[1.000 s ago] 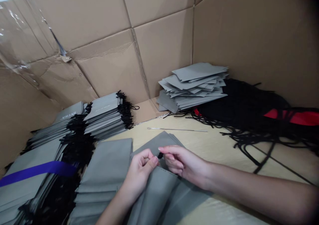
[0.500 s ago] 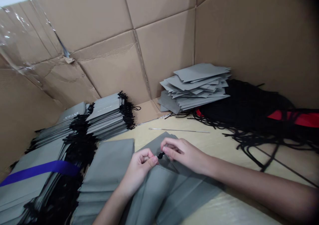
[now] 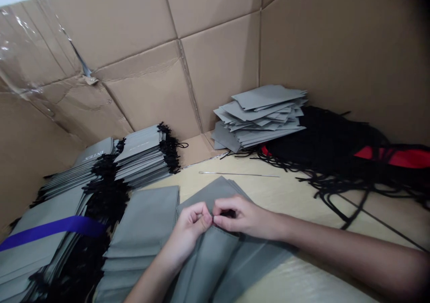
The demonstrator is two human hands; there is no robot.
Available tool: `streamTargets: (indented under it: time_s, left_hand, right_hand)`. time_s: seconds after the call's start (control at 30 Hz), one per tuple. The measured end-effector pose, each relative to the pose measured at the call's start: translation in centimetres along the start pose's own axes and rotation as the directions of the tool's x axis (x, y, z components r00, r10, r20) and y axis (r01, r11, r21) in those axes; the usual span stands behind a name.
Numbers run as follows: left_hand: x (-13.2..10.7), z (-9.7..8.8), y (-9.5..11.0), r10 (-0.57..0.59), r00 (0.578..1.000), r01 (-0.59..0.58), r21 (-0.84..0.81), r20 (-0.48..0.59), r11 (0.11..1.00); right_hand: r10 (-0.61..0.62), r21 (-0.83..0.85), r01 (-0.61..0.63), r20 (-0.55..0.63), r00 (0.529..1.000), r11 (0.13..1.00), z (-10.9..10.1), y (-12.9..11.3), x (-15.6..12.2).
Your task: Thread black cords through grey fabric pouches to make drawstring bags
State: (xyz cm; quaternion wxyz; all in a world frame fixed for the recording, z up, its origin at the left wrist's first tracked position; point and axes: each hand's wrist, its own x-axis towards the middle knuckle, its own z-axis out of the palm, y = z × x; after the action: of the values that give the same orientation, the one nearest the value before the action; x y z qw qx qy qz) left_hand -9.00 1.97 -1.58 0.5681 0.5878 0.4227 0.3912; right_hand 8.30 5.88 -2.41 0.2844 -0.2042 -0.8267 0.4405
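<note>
My left hand [image 3: 190,227] and my right hand [image 3: 242,214] meet at the open edge of a grey fabric pouch [image 3: 211,258]. Both are closed in a pinch, with thumbs and forefingers almost touching. The black cord at that edge is now mostly covered by my fingertips, and its knot cannot be made out. Beneath the pouch lie more flat grey fabric pieces [image 3: 218,189]. Just left of my left hand is a pile of folded grey pouches [image 3: 144,222].
A thin metal threading needle [image 3: 238,174] lies beyond my hands on the table [image 3: 285,189]. Behind it rises a grey fabric stack [image 3: 265,115], beside heaped black cords [image 3: 336,133] with a red band. Corded pouches [image 3: 141,155] are stacked at left, before cardboard walls [image 3: 221,61].
My right hand has moved down and closer to my left, their fingertips now meeting. The black knot visible between them before is now covered. My left hand has hardly moved.
</note>
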Motion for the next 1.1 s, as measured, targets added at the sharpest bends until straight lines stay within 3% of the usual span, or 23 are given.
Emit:
streamTargets:
  time_s: [0.17, 0.33, 0.53, 0.63, 0.73, 0.8, 0.9, 1.0, 1.1]
  left_hand:
    - [-0.2, 0.1, -0.2, 0.003, 1.0, -0.004, -0.04, -0.019, 0.999]
    - [-0.2, 0.3, 0.0, -0.005, 0.998, 0.005, 0.006, -0.062, 1.0]
    - [0.1, 0.2, -0.1, -0.143, 0.988, 0.148, -0.082, 0.064, 0.986]
    - [0.1, 0.1, -0.1, -0.161, 0.983, 0.175, -0.174, 0.091, 0.969]
    - [-0.3, 0.2, 0.1, -0.142, 0.988, 0.153, -0.204, 0.067, 0.967]
    - [-0.5, 0.2, 0.3, -0.121, 0.986, 0.14, -0.183, 0.114, 0.973]
    - [-0.7, -0.1, 0.8, -0.084, 0.978, 0.118, -0.175, 0.188, 0.977]
    - [-0.5, -0.6, 1.2, -0.059, 0.991, 0.076, -0.14, 0.122, 0.987]
    - [-0.3, -1.2, 1.5, -0.053, 0.996, 0.059, -0.069, 0.074, 0.996]
  right_hand:
    - [0.044, 0.097, -0.046, 0.026, 0.999, 0.994, -0.8, -0.4, -0.1]
    - [0.051, 0.08, -0.054, 0.046, 0.998, 0.995, -1.4, -0.2, 0.0]
    - [0.06, 0.03, -0.06, 0.001, 0.998, 0.998, -1.6, 0.3, 0.0]
    - [0.117, 0.156, -0.1, -0.106, 0.987, 0.983, -1.8, 0.2, 0.1]
    - [0.225, 0.298, -0.147, -0.249, 0.942, 0.943, -2.3, 0.3, 0.3]
    - [0.27, 0.36, -0.15, -0.31, 0.912, 0.921, -2.5, 0.5, 0.4]
    - [0.304, 0.404, -0.155, -0.337, 0.891, 0.902, -2.8, 1.0, 0.7]
    - [0.332, 0.49, -0.142, -0.325, 0.885, 0.86, -2.8, 1.2, 1.0]
    - [0.369, 0.632, -0.133, -0.259, 0.893, 0.764, -2.7, 0.8, 1.2]
